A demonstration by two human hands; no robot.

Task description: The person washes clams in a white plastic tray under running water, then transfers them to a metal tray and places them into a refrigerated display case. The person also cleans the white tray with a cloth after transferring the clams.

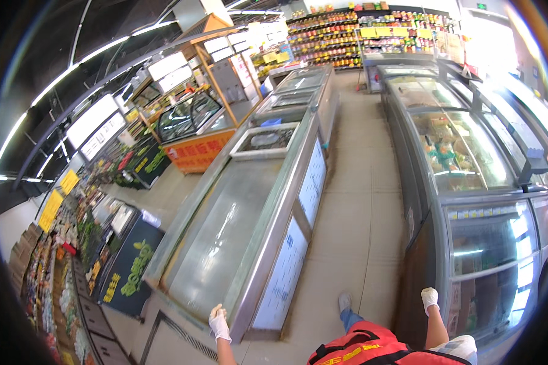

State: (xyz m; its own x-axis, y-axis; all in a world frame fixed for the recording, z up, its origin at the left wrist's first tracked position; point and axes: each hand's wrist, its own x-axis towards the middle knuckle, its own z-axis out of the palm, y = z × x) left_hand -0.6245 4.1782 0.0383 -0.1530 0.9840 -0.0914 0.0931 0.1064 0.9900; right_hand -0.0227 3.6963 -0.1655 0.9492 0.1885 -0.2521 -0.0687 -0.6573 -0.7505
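My left hand (219, 322), in a pale glove, is at the near corner of a long metal display counter (223, 205); whether it touches the rim I cannot tell. Its fingers are partly curled and nothing shows in them. Gloved and closed into a loose fist, my right hand (429, 299) is beside the glass-fronted end of a chest freezer (488, 237); nothing shows in it. A white-framed tray (265, 140) rests across the counter further along, with a blue container (271, 122) behind it. Below me are a red apron (360, 342) and one shoe (345, 301).
A tiled aisle (347, 200) runs between the counter and the freezers. Stocked shelves (324, 41) and another chest unit (379, 73) stand at its far end. At left are a floor drain grate (192, 340), a dark produce stand (130, 269) and an orange-fronted kiosk (198, 150).
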